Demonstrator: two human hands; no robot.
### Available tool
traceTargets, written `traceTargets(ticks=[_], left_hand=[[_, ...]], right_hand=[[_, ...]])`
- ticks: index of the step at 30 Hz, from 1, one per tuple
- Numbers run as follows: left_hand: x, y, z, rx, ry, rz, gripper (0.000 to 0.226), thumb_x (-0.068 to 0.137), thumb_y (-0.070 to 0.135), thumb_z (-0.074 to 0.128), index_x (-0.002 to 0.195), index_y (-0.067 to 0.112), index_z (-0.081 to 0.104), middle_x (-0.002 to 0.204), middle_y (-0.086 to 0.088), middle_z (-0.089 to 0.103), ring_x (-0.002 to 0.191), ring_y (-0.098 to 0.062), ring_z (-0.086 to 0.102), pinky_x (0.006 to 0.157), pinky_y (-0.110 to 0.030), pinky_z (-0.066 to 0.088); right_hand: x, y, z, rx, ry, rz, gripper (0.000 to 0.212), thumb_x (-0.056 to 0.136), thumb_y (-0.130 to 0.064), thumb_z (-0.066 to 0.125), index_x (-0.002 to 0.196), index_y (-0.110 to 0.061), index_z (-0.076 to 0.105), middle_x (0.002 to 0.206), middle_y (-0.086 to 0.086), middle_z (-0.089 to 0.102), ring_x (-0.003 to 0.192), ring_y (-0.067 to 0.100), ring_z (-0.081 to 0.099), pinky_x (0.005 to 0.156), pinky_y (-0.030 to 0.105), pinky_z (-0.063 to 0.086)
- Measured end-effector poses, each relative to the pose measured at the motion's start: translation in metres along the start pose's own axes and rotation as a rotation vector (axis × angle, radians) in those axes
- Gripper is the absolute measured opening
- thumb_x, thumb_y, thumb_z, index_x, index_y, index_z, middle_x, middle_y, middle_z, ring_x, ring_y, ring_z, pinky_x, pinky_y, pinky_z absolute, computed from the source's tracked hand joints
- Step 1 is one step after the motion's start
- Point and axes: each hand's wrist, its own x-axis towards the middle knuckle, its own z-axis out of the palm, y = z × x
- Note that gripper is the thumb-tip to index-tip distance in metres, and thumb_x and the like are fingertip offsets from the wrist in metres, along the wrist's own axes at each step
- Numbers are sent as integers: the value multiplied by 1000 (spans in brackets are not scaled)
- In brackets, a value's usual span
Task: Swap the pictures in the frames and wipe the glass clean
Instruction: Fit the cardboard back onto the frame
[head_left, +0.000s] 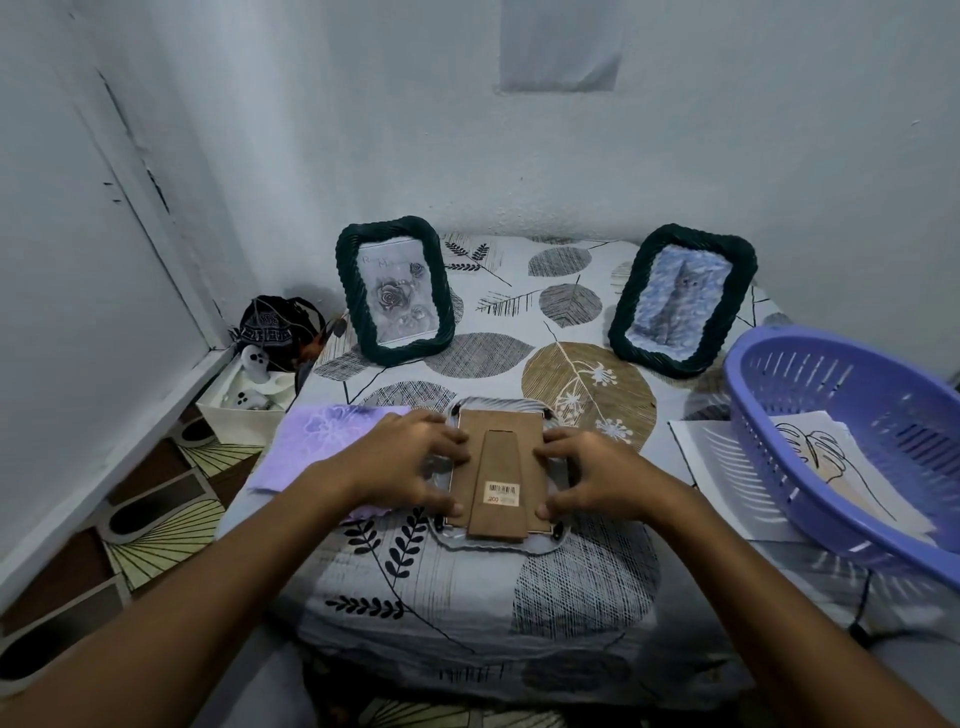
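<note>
1. Left hand (415, 457) curls its fingers onto the left edge of the face-down frame (501, 478), gripping it.
2. Right hand (592, 467) grips the right edge the same way.
3. Purple cloth (322, 441) lies just left, under the left wrist.
4. Rose frame (395, 288) and cat frame (680, 299) stand behind; purple basket (810, 415) sits right.

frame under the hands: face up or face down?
Face down. The frame shows its brown cardboard backing and folded stand with a barcode sticker; the glass side is against the tablecloth. Left hand and right hand grip its sides.
</note>
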Motion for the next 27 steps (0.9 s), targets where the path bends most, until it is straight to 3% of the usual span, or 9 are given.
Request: traceTargets(ticks=[6,9,11,13,15,17,22,25,27], left_hand=[[1,-2,1,35,27,24,74,71,64,70,134,30,54,146,18,40,136,-9,26,106,-38,25],[1,-6,1,-186,154,15,64,70,63,66,120,24,66,127,10,60,118,-7,48,99,-37,42],[4,-6,1,-319,351,-49,43,79,45,68,111,17,70,106,3,68,94,-7,60,82,-32,51],[9,-5,0,-361,474,-164,23,85,25,69,104,12,72,93,0,71,80,-10,64,76,-31,54],[13,-3,-1,-400,497,-263,15,86,18,67,99,11,73,85,0,70,75,-13,66,76,-35,56],[17,-1,1,-434,483,-311,18,86,18,67,101,10,72,83,-1,70,76,-14,65,75,-36,56],[22,8,6,-462,462,-355,23,86,16,66,105,6,70,83,-2,68,76,-11,63,73,-22,45],[21,15,8,-509,457,-372,18,86,15,65,99,5,71,77,-2,69,65,-12,65,66,-24,51],[19,19,9,-571,431,-375,11,87,13,64,92,7,72,72,-3,70,56,-16,68,58,-28,56]], right_hand=[[2,4,1,7,1,-15,80,73,-35,80,142,-17,45,151,-8,31,131,18,39,103,33,39],[4,9,2,51,96,-31,63,77,-34,77,133,-16,54,135,-6,41,120,16,47,94,28,43],[7,12,4,151,316,7,41,86,-24,69,125,-13,60,119,1,56,104,15,59,83,26,48],[11,12,3,244,423,107,27,90,-15,64,117,-8,63,96,6,68,79,14,65,67,26,52],[15,12,3,318,370,186,13,91,-10,63,102,-6,67,73,7,69,56,12,64,50,25,50],[18,10,3,329,310,219,6,90,-8,64,89,-5,69,61,7,67,44,11,61,45,26,50],[22,12,5,378,279,270,4,85,-1,67,82,1,67,61,15,68,43,19,62,47,32,55],[19,19,2,415,261,296,3,83,1,69,82,2,66,64,19,69,49,27,65,51,38,57],[14,23,-2,438,241,305,7,82,1,69,88,5,66,69,22,69,50,26,65,49,34,56]])
